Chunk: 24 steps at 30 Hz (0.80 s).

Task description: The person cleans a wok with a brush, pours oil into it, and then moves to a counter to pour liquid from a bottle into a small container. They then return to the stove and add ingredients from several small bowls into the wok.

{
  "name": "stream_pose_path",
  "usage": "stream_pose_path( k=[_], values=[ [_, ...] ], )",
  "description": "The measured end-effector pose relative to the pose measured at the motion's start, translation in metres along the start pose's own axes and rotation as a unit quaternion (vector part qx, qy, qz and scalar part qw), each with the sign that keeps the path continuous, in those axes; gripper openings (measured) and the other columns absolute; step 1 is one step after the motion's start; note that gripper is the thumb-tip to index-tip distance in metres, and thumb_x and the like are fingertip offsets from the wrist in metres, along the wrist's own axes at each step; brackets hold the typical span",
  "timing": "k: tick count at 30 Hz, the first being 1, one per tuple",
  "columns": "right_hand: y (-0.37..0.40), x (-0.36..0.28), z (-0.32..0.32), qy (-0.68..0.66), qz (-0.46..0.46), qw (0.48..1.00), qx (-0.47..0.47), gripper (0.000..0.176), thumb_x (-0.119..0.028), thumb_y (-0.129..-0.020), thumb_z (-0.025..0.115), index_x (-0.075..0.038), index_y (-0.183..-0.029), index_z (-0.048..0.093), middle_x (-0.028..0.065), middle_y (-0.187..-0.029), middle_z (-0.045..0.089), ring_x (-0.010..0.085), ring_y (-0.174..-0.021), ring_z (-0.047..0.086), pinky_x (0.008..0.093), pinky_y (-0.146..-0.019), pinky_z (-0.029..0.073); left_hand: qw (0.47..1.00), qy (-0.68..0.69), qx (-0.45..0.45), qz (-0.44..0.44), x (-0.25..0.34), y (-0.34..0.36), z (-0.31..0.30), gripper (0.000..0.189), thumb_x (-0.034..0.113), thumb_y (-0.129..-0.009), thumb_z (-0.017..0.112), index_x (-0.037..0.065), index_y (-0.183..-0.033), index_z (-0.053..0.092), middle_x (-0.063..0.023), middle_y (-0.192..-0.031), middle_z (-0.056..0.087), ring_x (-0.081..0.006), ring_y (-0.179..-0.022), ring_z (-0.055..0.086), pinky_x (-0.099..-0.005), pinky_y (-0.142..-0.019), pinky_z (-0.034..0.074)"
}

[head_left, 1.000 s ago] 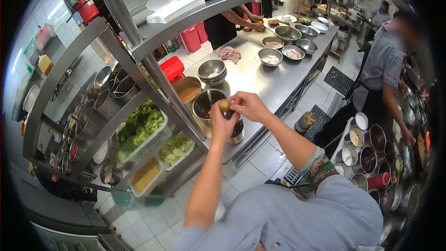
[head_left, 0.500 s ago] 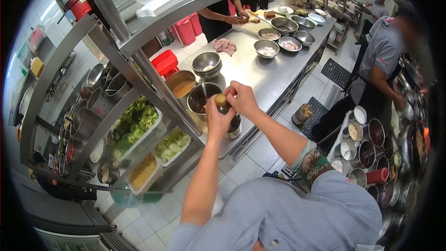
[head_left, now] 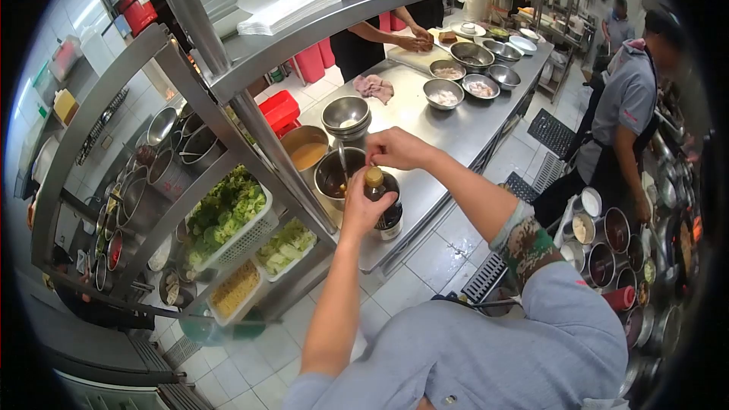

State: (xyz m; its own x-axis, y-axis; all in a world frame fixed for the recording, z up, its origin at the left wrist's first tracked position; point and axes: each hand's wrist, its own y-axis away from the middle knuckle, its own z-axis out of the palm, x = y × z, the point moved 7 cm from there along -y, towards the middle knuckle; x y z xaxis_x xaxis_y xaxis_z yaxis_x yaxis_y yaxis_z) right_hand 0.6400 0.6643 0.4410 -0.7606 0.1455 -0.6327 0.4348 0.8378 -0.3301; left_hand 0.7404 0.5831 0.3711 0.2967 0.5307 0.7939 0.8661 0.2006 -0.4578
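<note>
My left hand [head_left: 363, 209] is wrapped round the neck of a dark glass bottle [head_left: 392, 214], which stands at the near edge of the steel counter. A gold cap [head_left: 374, 175] tops the bottle. Just above the cap and to its left, my right hand [head_left: 401, 149] has its fingers pinched together; whatever is between them is too small to make out. Beside the bottle stands a steel pot [head_left: 320, 184] with dark contents and a ladle handle [head_left: 342, 158] leaning in it. Next to that is a pot of orange-brown liquid [head_left: 307, 154].
Stacked steel bowls [head_left: 345, 115] and raw meat [head_left: 373, 89] lie farther along the steel counter [head_left: 414, 133]. Baskets of broccoli [head_left: 228, 209] and chopped greens [head_left: 285, 247] sit at left. A co-worker [head_left: 619, 118] stands at right by the stove; another person's hands [head_left: 416, 39] work across the counter.
My right hand has lifted off the cap, moving up and slightly left. The left hand keeps its hold on the bottle. The view has shifted slightly, and the co-worker at right has turned.
</note>
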Motion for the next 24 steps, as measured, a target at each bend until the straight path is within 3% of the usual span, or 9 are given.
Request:
stream_pose_path(
  k=[5, 9, 15, 17, 18, 20, 21, 23, 24],
  values=[
    [-0.028, -0.020, 0.014, 0.050, -0.045, 0.991, -0.115, 0.006, -0.003, -0.075, 0.061, 0.000, -0.078, 0.057, 0.0102, -0.072, 0.065, 0.0250, -0.067, 0.064, 0.0365, -0.063, 0.050, 0.999, 0.031, 0.012, -0.024, -0.008, 0.000, -0.007, 0.064, 0.020, -0.065, 0.081, 0.000, -0.119, 0.053, -0.0170, -0.118, 0.056, -0.0333, -0.112, 0.052, -0.0398, -0.097, 0.040],
    [-0.040, -0.009, 0.018, -0.056, -0.038, 0.994, -0.080, 0.005, -0.002, -0.075, 0.061, 0.000, -0.079, 0.058, 0.0104, -0.074, 0.066, 0.0244, -0.069, 0.065, 0.0351, -0.064, 0.050, 1.000, 0.011, 0.000, -0.019, -0.001, -0.003, -0.003, 0.061, 0.022, -0.066, 0.080, 0.001, -0.116, 0.055, -0.0173, -0.114, 0.057, -0.0346, -0.109, 0.053, -0.0406, -0.095, 0.041],
    [-0.021, -0.073, 0.045, -0.035, -0.075, 0.991, -0.102, 0.007, -0.008, -0.073, 0.061, -0.002, -0.078, 0.062, 0.0112, -0.067, 0.063, 0.0277, -0.068, 0.064, 0.0367, -0.064, 0.049, 0.997, 0.045, -0.042, -0.039, -0.028, -0.003, 0.008, 0.055, 0.021, -0.071, 0.079, -0.001, -0.115, 0.055, -0.0179, -0.114, 0.057, -0.0292, -0.106, 0.056, -0.0387, -0.091, 0.045],
    [-0.007, -0.077, 0.045, -0.050, -0.111, 0.988, -0.097, 0.005, -0.006, -0.077, 0.061, -0.001, -0.077, 0.059, 0.0113, -0.071, 0.064, 0.0238, -0.069, 0.066, 0.0339, -0.064, 0.051, 0.991, 0.112, -0.050, -0.044, -0.021, 0.000, 0.012, 0.053, 0.019, -0.072, 0.079, 0.000, -0.114, 0.056, -0.0166, -0.115, 0.058, -0.0269, -0.104, 0.057, -0.0377, -0.089, 0.047],
    [0.002, -0.077, 0.043, -0.047, -0.113, 0.988, -0.098, 0.005, -0.006, -0.077, 0.061, -0.001, -0.077, 0.059, 0.0113, -0.071, 0.064, 0.0238, -0.069, 0.066, 0.0339, -0.064, 0.051, 0.959, 0.272, -0.049, -0.067, -0.045, 0.005, 0.026, 0.052, 0.019, -0.071, 0.080, 0.001, -0.114, 0.056, -0.0156, -0.114, 0.058, -0.0271, -0.103, 0.058, -0.0381, -0.087, 0.048],
    [0.023, -0.075, 0.035, -0.369, -0.049, 0.921, -0.115, 0.019, -0.002, -0.084, 0.061, -0.002, -0.071, 0.047, 0.0130, -0.087, 0.068, 0.0196, -0.072, 0.066, 0.0307, -0.067, 0.054, 0.970, 0.231, -0.065, -0.041, -0.073, 0.001, 0.035, 0.056, 0.021, -0.069, 0.081, 0.002, -0.115, 0.055, -0.0148, -0.116, 0.058, -0.0297, -0.105, 0.058, -0.0402, -0.089, 0.047],
    [0.035, -0.071, 0.030, -0.369, -0.048, 0.921, -0.117, 0.019, -0.002, -0.084, 0.061, -0.002, -0.071, 0.047, 0.0130, -0.087, 0.068, 0.0196, -0.072, 0.066, 0.0307, -0.067, 0.054, 0.975, 0.210, -0.071, -0.028, -0.087, -0.001, 0.040, 0.057, 0.021, -0.068, 0.082, 0.003, -0.115, 0.055, -0.0144, -0.117, 0.058, -0.0310, -0.107, 0.057, -0.0413, -0.090, 0.047],
    [0.054, -0.046, 0.003, -0.364, 0.047, 0.930, -0.005, 0.017, -0.002, -0.087, 0.060, -0.001, -0.075, 0.049, 0.0121, -0.082, 0.064, 0.0174, -0.078, 0.066, 0.0292, -0.069, 0.056, 0.999, -0.025, -0.017, 0.035, 0.001, -0.008, 0.000, 0.067, 0.025, -0.066, 0.083, 0.003, -0.120, 0.051, -0.0166, -0.121, 0.056, -0.0356, -0.113, 0.053, -0.0434, -0.096, 0.043],
    [0.066, -0.041, 0.000, -0.359, 0.067, 0.931, 0.017, 0.017, -0.001, -0.087, 0.061, -0.001, -0.076, 0.049, 0.0127, -0.083, 0.065, 0.0171, -0.077, 0.066, 0.0291, -0.069, 0.056, 0.999, -0.015, -0.033, 0.019, -0.013, -0.007, 0.006, 0.075, 0.027, -0.065, 0.084, 0.003, -0.126, 0.048, -0.0184, -0.128, 0.052, -0.0374, -0.121, 0.047, -0.0436, -0.103, 0.037]
  ],
)
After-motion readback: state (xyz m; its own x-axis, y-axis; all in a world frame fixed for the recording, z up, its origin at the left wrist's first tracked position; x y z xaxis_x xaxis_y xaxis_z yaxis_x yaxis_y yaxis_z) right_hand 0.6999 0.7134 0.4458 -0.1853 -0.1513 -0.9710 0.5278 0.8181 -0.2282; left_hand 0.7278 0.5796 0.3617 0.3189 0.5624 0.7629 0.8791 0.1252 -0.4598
